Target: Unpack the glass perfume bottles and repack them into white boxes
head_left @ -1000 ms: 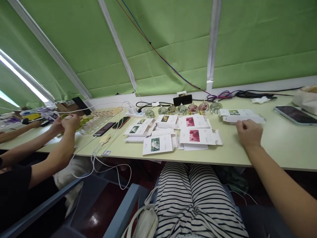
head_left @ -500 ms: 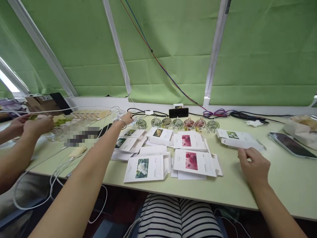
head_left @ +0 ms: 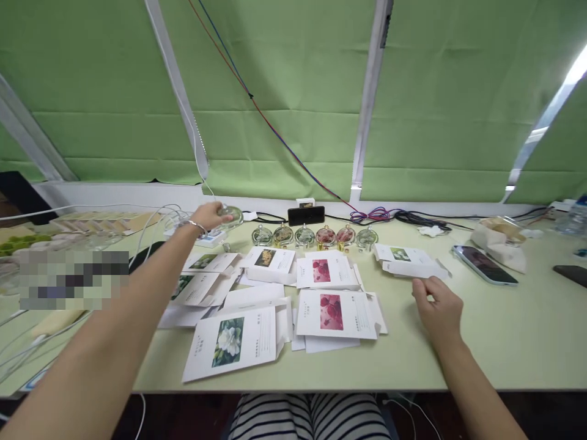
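My left hand reaches to the back left of the table, its fingers closed on a round glass bottle with a greenish picture inside. Just in front of that bottle a small silver cap stands on the table. To the right, more round glass bottles stand in a row, some green, some pink. My right hand rests on the table as a loose fist, with nothing visible in it, close to an opened white box. Flat white boxes with flower pictures lie between my arms.
Behind the bottles a black phone leans upright. Another phone lies at the right beside a beige bag. Dark cables run along the wall. White cables and a black power bank-like slab lie under and left of my left arm.
My left hand has picked up the leftmost bottle, which stood in the row, and holds it farther back left. The view has swung right; the other person's hands have left it. My right fist stays put.
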